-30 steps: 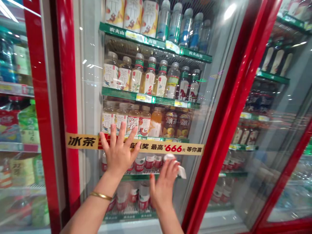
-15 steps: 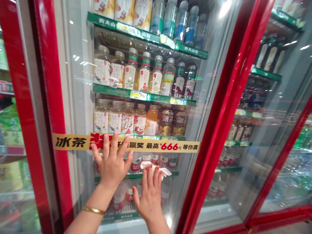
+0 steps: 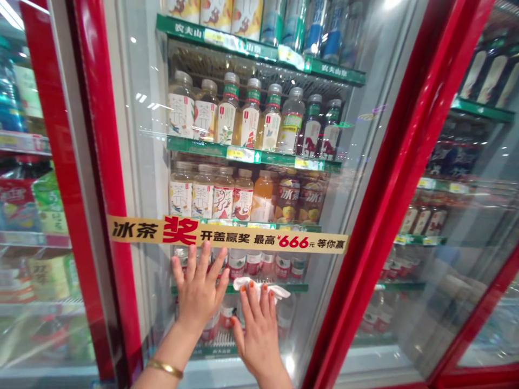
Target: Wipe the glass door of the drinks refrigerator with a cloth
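Note:
My left hand [image 3: 198, 294] lies against the glass door with fingers spread, the fingertips just under the yellow promotional strip [image 3: 227, 236]. A gold bangle [image 3: 165, 369] circles that wrist. To its right, my right hand [image 3: 259, 335] presses a crumpled white cloth [image 3: 279, 292] to the glass under its stretched fingers. Part of the cloth is hidden beneath the fingers. Behind the glass, bottled drinks [image 3: 233, 197] stand in rows on green-edged shelves [image 3: 251, 155].
A red door frame [image 3: 377, 189] rises on the right, another red upright [image 3: 101, 162] on the left. Beyond the right frame is a second glass-fronted section with dark bottles [image 3: 474, 70]. At far left, shelves hold packaged drinks [image 3: 51, 205]. Lights reflect in the glass.
The camera view has shifted, so the cooler appears further right. My left hand has slid down from over the strip to just below it. The right hand and cloth have moved slightly down and left.

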`<state>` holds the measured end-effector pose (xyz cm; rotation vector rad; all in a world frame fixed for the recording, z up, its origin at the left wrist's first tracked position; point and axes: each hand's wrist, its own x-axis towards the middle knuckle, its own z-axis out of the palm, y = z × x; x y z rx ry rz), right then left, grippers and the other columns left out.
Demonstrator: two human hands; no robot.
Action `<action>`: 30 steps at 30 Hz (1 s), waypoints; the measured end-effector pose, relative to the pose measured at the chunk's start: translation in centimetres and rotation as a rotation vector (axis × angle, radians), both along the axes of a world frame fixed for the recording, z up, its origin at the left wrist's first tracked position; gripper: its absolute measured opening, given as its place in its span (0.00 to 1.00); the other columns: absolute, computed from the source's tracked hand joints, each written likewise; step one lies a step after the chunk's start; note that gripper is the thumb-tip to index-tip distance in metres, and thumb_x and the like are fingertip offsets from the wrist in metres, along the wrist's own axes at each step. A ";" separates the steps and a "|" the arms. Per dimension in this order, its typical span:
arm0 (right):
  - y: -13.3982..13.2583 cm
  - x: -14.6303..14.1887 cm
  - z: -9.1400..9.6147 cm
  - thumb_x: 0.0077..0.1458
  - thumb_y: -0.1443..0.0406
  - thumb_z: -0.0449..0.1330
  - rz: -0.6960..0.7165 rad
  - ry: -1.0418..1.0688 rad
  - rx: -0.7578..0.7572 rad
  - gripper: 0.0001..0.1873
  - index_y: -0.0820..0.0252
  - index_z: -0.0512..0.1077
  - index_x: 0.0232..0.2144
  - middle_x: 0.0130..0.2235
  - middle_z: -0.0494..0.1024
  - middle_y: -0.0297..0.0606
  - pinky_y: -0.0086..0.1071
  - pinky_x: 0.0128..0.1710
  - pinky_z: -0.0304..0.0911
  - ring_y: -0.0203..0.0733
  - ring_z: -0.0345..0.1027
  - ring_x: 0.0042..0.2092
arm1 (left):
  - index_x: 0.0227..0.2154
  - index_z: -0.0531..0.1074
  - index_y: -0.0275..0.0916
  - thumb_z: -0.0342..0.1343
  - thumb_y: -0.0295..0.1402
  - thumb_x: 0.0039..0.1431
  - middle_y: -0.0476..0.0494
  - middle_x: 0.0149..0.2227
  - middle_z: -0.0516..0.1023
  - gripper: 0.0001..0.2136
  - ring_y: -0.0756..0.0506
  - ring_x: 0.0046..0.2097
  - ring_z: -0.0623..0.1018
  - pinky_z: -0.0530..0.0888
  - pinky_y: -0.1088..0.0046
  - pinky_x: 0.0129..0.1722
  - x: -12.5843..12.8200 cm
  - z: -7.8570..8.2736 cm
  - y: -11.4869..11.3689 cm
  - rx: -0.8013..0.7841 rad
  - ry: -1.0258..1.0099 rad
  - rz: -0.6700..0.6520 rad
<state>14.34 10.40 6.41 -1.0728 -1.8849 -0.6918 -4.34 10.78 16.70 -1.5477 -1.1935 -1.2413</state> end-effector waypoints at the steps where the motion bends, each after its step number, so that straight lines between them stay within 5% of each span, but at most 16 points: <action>1: 0.3 1.4 0.0 0.73 0.58 0.54 -0.034 0.069 0.004 0.41 0.51 0.44 0.81 0.81 0.50 0.41 0.68 0.75 0.55 0.61 0.27 0.83 | 0.78 0.51 0.55 0.57 0.42 0.72 0.49 0.82 0.45 0.36 0.39 0.83 0.41 0.36 0.41 0.81 -0.2 -0.2 -0.1 -0.015 0.002 -0.005; 5: 3.2 7.6 3.3 0.77 0.55 0.43 -0.241 0.641 -0.001 0.40 0.52 0.31 0.81 0.82 0.30 0.49 0.85 0.72 0.42 0.71 0.20 0.82 | 0.78 0.50 0.55 0.56 0.44 0.73 0.50 0.82 0.44 0.35 0.38 0.83 0.41 0.35 0.41 0.81 -0.8 -1.6 -0.4 -0.047 0.001 -0.006; 7: 3.8 7.2 4.8 0.77 0.55 0.42 -0.272 0.741 0.012 0.40 0.54 0.30 0.81 0.82 0.27 0.51 0.86 0.71 0.40 0.71 0.17 0.81 | 0.78 0.49 0.54 0.55 0.43 0.74 0.50 0.82 0.43 0.35 0.39 0.83 0.41 0.34 0.43 0.81 -0.8 -2.4 -0.5 -0.043 -0.014 -0.001; 9: 3.2 4.2 4.6 0.76 0.56 0.46 -0.233 0.590 0.034 0.41 0.57 0.31 0.81 0.82 0.30 0.52 0.84 0.71 0.43 0.70 0.17 0.82 | 0.78 0.49 0.53 0.53 0.43 0.74 0.50 0.82 0.42 0.34 0.40 0.83 0.40 0.34 0.45 0.81 -0.7 -3.0 -0.5 -0.041 -0.029 -0.003; 12: 1.3 -0.3 1.8 0.72 0.58 0.54 -0.063 0.117 0.064 0.43 0.56 0.42 0.81 0.82 0.45 0.46 0.71 0.76 0.50 0.63 0.24 0.83 | 0.78 0.49 0.53 0.53 0.45 0.74 0.50 0.82 0.43 0.34 0.40 0.83 0.40 0.34 0.45 0.81 -0.7 -3.6 -0.5 -0.047 -0.034 -0.006; 14: 0.8 -0.2 0.3 0.71 0.58 0.57 -0.018 -0.037 0.091 0.43 0.52 0.46 0.81 0.81 0.52 0.40 0.64 0.77 0.51 0.59 0.27 0.83 | 0.78 0.49 0.53 0.54 0.45 0.74 0.49 0.82 0.44 0.35 0.39 0.83 0.40 0.35 0.44 0.81 -1.1 -3.9 -0.5 -0.059 -0.028 -0.005; 17: 1.9 4.5 1.1 0.74 0.57 0.52 -0.175 0.216 0.088 0.43 0.53 0.37 0.81 0.82 0.40 0.45 0.76 0.75 0.46 0.65 0.24 0.82 | 0.78 0.49 0.54 0.56 0.45 0.72 0.48 0.81 0.46 0.36 0.39 0.83 0.41 0.36 0.43 0.81 -1.6 -4.5 -0.6 -0.081 -0.012 -0.002; 21: 3.8 7.4 5.3 0.77 0.56 0.43 -0.316 0.625 0.066 0.40 0.56 0.29 0.81 0.82 0.28 0.53 0.88 0.69 0.41 0.71 0.17 0.81 | 0.78 0.48 0.54 0.56 0.45 0.72 0.48 0.82 0.46 0.37 0.38 0.83 0.41 0.35 0.42 0.81 -1.7 -5.1 -0.6 -0.088 -0.014 0.012; 24: 2.8 3.0 5.6 0.74 0.57 0.48 -0.194 0.325 0.100 0.42 0.60 0.35 0.81 0.82 0.35 0.51 0.78 0.73 0.47 0.68 0.19 0.82 | 0.78 0.48 0.54 0.55 0.45 0.72 0.48 0.82 0.46 0.37 0.38 0.83 0.41 0.35 0.43 0.81 -1.3 -5.1 -0.6 -0.082 -0.028 0.018; 27: 0.9 -0.9 3.3 0.70 0.57 0.55 -0.007 -0.086 0.159 0.42 0.53 0.48 0.80 0.80 0.52 0.33 0.55 0.78 0.53 0.54 0.29 0.83 | 0.78 0.49 0.53 0.55 0.46 0.73 0.48 0.81 0.47 0.36 0.40 0.83 0.41 0.35 0.46 0.81 -1.4 -4.8 -0.9 -0.073 -0.009 0.028; 30: 0.6 1.0 2.2 0.70 0.57 0.56 -0.002 -0.089 0.181 0.42 0.49 0.47 0.80 0.79 0.56 0.31 0.53 0.79 0.51 0.50 0.31 0.83 | 0.79 0.48 0.50 0.55 0.48 0.72 0.46 0.81 0.48 0.38 0.40 0.83 0.42 0.36 0.47 0.82 -2.3 -4.7 -1.4 -0.072 0.020 0.062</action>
